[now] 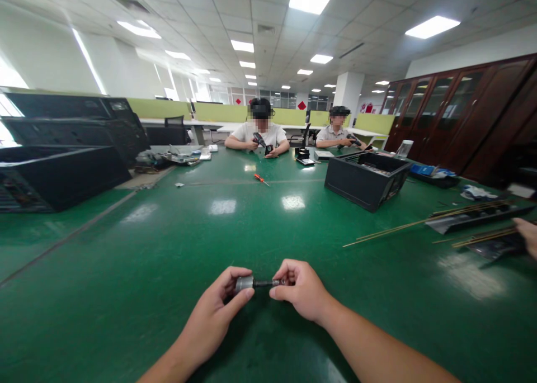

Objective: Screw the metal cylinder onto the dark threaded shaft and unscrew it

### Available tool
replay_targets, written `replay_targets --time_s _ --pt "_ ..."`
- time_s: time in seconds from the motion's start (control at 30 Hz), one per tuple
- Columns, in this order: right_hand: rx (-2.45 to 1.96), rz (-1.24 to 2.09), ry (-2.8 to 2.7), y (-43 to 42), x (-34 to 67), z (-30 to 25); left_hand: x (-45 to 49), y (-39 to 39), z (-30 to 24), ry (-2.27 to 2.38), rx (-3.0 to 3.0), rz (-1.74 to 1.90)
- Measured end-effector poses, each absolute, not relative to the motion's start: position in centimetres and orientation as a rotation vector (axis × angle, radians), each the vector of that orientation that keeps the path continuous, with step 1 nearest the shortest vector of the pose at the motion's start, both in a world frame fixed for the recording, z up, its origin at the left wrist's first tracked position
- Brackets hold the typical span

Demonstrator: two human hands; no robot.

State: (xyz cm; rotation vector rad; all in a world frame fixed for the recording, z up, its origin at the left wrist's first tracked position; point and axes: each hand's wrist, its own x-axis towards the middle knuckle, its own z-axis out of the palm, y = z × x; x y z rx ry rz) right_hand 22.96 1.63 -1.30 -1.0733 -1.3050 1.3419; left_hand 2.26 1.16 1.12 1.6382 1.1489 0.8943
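Grey metal, dull sheen: a small part (244,284) with a stubby cylinder at one end and a thin dark shaft (262,284) coming out of it. Both of my hands are on it, so neither is nearer. Left hand (216,305) has the cylinder between thumb and fingers; right hand (302,291) pinches the far end of the shaft, where a lighter fitting shows between the fingertips. Can't tell if it's one piece or several; my right fingers hide the tip.

Key relation: long axis runs left to right, roughly level, straight across the gap between my hands. Fat end left, thin end right, bare shaft in the middle. Any pull or twist would have to line up with that axis, by my judgement. Can't tell how tight either grip is.

Part sits in front of me, over the near side of the green table (168,249). Tabletop is smooth and glossy, throws back the ceiling lights. Orange-handled screwdriver (259,178) lies well beyond my hands, slim shank angled to the right. Black box-shaped case (356,183) further right, open-topped, hard edges. Long thin brass-coloured rods (390,232) point in from the right. Across the table, a co-worker in a white shirt (240,136) holds a dark power tool (259,140).
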Motion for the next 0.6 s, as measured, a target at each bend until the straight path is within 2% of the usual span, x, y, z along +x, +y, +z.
replay_targets --time_s 0.6 --pt "-1.041 1.374 -1.238 1.73 22.95 -1.5 1.92 1.5 0.91 1.119 1.516 0.959"
